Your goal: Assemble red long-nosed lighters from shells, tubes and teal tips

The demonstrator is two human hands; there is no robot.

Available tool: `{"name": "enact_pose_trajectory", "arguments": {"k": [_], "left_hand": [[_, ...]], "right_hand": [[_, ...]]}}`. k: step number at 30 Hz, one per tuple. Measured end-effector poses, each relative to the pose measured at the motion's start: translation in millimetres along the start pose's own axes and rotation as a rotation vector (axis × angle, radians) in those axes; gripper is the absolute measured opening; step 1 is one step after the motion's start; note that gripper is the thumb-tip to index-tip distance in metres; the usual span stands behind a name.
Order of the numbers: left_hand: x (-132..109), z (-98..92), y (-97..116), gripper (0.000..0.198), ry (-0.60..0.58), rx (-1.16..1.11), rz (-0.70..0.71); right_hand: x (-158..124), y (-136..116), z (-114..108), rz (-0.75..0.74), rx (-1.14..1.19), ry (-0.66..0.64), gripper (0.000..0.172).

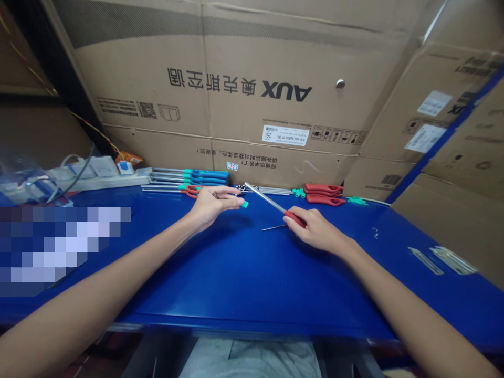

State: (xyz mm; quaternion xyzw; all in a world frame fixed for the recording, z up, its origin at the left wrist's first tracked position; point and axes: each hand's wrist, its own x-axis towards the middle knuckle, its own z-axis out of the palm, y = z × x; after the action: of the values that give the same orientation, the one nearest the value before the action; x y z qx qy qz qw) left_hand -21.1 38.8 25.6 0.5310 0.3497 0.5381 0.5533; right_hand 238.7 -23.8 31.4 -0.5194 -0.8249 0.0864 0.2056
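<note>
My left hand (214,206), raised over the blue table, pinches a small green plastic piece (244,204) between thumb and fingertips. My right hand (313,227) is closed around the red handle of a tool with a long metal tube (264,196), shaped like a long-necked lighter. The tube slants up and left, its free end apart from the green piece. Below that tube a thin metal rod (274,228) shows; its right end is hidden by my right hand, so I cannot tell whether it is held.
Along the back lie blue-handled tools (210,177), loose metal tubes (273,191), green rings (298,193), red handles (323,193) and green pieces (357,200). Cardboard (236,121) walls the back. A power strip (106,181) is at left, flat metal pieces (452,260) at right.
</note>
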Motion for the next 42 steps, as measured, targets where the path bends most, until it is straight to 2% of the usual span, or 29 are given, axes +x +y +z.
{"name": "enact_pose_trajectory", "arguments": {"k": [5, 10, 16, 21, 28, 38, 42], "left_hand": [[0, 0.2, 0, 0.029, 0.02, -0.045, -0.001], [3, 0.6, 2, 0.03, 0.089, -0.161, -0.022], [7, -1.1, 6, 0.013, 0.145, -0.24, -0.047], [7, -3.1, 7, 0.016, 0.104, -0.266, -0.106], [6, -4.6, 6, 0.023, 0.065, -0.196, -0.077], [5, -3.2, 0, 0.036, 0.089, -0.132, -0.073], [4, 0.2, -4, 0.034, 0.126, -0.173, -0.072]], "right_hand": [[0, -1, 0, -0.001, -0.005, -0.007, 0.028], [0, -2, 1, -0.014, -0.009, -0.017, 0.027], [-1, -3, 2, -0.029, -0.016, -0.038, 0.026], [-1, -5, 3, -0.026, -0.01, -0.055, 0.027], [-2, -6, 3, -0.037, -0.035, -0.081, 0.028], [-4, -14, 3, -0.03, -0.157, -0.061, 0.025], [-4, -16, 5, -0.031, -0.189, -0.054, 0.025]]}}
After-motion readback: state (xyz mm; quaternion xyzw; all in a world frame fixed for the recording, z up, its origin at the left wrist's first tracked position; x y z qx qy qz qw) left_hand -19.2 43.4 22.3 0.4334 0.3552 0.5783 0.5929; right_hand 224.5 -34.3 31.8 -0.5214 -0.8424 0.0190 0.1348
